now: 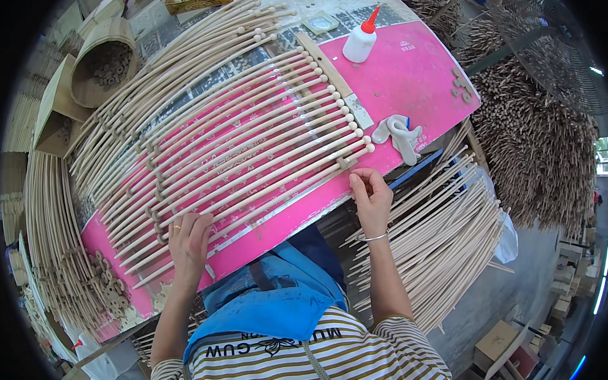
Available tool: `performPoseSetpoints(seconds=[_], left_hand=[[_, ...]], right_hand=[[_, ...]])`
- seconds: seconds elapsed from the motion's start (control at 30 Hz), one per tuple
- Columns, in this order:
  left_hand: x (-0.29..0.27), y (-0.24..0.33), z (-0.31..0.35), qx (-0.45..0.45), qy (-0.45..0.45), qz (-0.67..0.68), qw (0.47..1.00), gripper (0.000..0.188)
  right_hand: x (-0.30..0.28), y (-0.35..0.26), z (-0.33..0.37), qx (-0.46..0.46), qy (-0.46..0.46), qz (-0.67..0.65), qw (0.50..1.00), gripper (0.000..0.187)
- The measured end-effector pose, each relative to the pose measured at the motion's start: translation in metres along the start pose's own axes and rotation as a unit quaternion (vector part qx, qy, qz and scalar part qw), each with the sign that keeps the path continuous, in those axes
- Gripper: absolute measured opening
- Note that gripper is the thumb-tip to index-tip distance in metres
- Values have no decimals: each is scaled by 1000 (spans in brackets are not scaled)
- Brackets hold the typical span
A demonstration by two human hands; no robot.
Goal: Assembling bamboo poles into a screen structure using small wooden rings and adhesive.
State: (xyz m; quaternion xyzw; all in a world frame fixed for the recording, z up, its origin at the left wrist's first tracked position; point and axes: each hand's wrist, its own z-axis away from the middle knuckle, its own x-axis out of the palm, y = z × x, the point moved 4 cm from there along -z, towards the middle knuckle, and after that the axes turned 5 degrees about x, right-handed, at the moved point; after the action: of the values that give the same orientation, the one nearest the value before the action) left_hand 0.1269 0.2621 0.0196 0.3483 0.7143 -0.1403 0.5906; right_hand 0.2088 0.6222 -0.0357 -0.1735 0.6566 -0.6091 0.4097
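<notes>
A row of pale wooden sticks (251, 171) lies side by side across the pink sheet, most with a round ball at the right end. Small wooden rings (158, 185) sit along the sticks toward their left ends. My left hand (190, 243) curls its fingers over the nearest stick, close to its left part. At the right end of that stick is a small wooden piece (346, 163). Just to the right of this piece my right hand (372, 198) is closed in a pinch; whatever is between its fingertips is too small or hidden to tell.
A white glue bottle (359, 43) with a red tip stands on the pink sheet (415, 66), near a crumpled whitish glove (399, 136). More sticks (436, 241) are heaped at right. Behind the row lie further sticks (188, 48) and a round wooden container (104, 62) holding small pieces.
</notes>
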Motion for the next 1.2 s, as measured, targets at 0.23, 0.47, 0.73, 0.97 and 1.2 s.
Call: performPoseSetpoints(seconds=[0.23,0.47,0.73,0.97,1.2], left_hand=[[-41,5,2,-13,74,28,997,21],[-78,23,20,-1,16,-11,1000,35],[-90,-28,66,-144,-132,108,975,25],[-55,11,36,-132,-53,279,950,15],[-37,46,6,-104,-14,258,960,14]], right_hand=[[38,-34,41,36,-154,-121,980,22],[103,-57,57,182,-290,-387,856,24],[96,-62,45,146,-292,-373,868,23],[143,-74,97,159,-396,-364,828,20],[147,-75,110,52,-429,-277,858,30]])
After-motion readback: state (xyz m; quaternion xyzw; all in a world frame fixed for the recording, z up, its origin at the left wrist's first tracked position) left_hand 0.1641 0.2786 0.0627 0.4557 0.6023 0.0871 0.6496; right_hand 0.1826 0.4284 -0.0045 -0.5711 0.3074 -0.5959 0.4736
